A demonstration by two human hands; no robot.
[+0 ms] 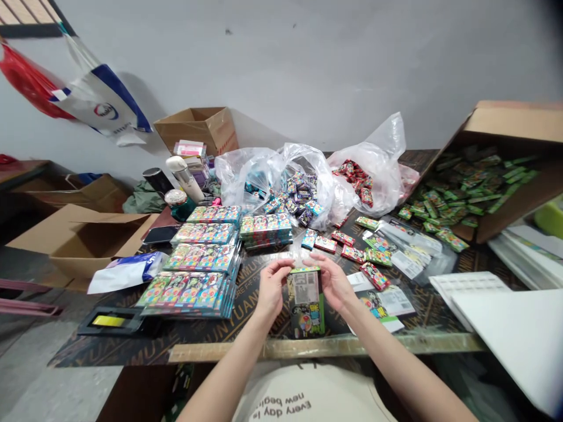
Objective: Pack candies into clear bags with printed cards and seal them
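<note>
A flat printed packet box (pixel 307 305) with a green edge stands upright at the table's front, its colourful printed face toward me. My left hand (pixel 272 286) pinches its top left corner, fingers closed. At the top right corner, the fingers of my right hand (pixel 332 282) close on the same box. Just beyond my hands lie several small wrapped packets, among them a blue packet (pixel 309 238) and a red packet (pixel 325 244). To the right of my right hand is another red packet (pixel 375 276), beside flat printed sleeves (pixel 396 301).
Left are stacked multi-packs (pixel 185 290) and a tape dispenser (pixel 115 321). Clear bags (pixel 246 170) of small packets stand behind, near bottles (pixel 185 179). A tipped carton (pixel 514 123) spills green packets at right, behind white sheets (pixel 510 334). A wooden strip (pixel 211 351) edges the table.
</note>
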